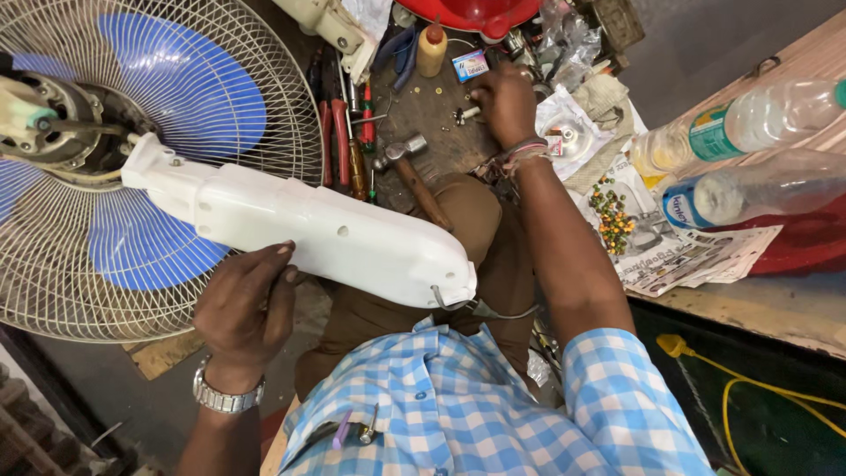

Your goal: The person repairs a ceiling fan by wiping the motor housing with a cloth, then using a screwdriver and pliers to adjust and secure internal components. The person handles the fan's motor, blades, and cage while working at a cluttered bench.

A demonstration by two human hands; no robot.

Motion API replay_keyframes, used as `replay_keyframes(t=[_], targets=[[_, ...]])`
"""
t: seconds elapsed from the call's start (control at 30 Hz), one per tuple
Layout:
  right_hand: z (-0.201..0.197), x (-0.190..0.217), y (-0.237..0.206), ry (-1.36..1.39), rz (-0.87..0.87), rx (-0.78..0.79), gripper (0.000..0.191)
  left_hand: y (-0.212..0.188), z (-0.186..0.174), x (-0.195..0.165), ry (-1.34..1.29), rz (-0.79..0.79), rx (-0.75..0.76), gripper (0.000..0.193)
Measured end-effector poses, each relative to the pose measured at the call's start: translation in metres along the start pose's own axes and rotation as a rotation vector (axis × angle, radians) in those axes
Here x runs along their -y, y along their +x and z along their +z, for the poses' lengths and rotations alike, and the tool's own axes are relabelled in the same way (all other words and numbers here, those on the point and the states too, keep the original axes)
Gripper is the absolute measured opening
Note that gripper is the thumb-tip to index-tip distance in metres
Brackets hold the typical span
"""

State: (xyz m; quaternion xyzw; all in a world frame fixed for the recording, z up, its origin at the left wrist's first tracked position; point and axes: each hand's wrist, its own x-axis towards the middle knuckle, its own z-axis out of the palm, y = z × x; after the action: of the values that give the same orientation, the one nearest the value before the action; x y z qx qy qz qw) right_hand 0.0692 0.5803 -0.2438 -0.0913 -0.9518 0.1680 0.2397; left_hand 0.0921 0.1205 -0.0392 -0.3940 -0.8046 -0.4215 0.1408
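White fan body held across the lap, small metal part under the far hand

The long white plastic housing point(308, 234) lies slanting from the exposed motor point(53, 123) down to its rounded end, a grey cable leaving it there; the blue blades point(189, 97) sit inside the wire guard point(291, 115). A small metal part point(465, 113) rests on the dark tabletop point(432, 106)
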Motion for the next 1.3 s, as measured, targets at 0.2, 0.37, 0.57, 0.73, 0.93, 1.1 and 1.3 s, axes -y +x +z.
replay_keyframes(t=[0.2, 0.37, 0.57, 0.73, 0.93, 1.1, 1.3], targets=[[-0.024, 0.016, 0.016, 1.7, 0.752, 0.18, 0.012, 0.001, -0.012, 0.017, 0.086, -0.015, -0.07, 0.024], [-0.062, 0.09, 0.041, 1.802, 0.747, 0.321, 0.016, 0.004, -0.038, 0.052, 0.273, -0.022, -0.308, 0.024], [-0.071, 0.217, 0.073, 1.767, 0.558, 0.454, 0.016, 0.015, -0.079, 0.112, 0.22, -0.089, -0.503, 0.036], [-0.057, 0.339, 0.087, 1.545, 0.321, 0.539, 0.019, 0.022, -0.102, 0.147, 0.399, -0.044, -0.384, 0.073], [-0.019, 0.423, 0.098, 1.298, 0.079, 0.533, 0.014, 0.04, -0.117, 0.169, 0.474, -0.101, -0.268, 0.072], [0.019, 0.437, 0.117, 1.316, 0.014, 0.468, 0.013, 0.052, -0.12, 0.176, 0.436, -0.133, -0.259, 0.051], [0.047, 0.444, 0.128, 1.39, -0.012, 0.484, 0.01, 0.059, -0.128, 0.173, 0.374, -0.12, -0.297, 0.048]])
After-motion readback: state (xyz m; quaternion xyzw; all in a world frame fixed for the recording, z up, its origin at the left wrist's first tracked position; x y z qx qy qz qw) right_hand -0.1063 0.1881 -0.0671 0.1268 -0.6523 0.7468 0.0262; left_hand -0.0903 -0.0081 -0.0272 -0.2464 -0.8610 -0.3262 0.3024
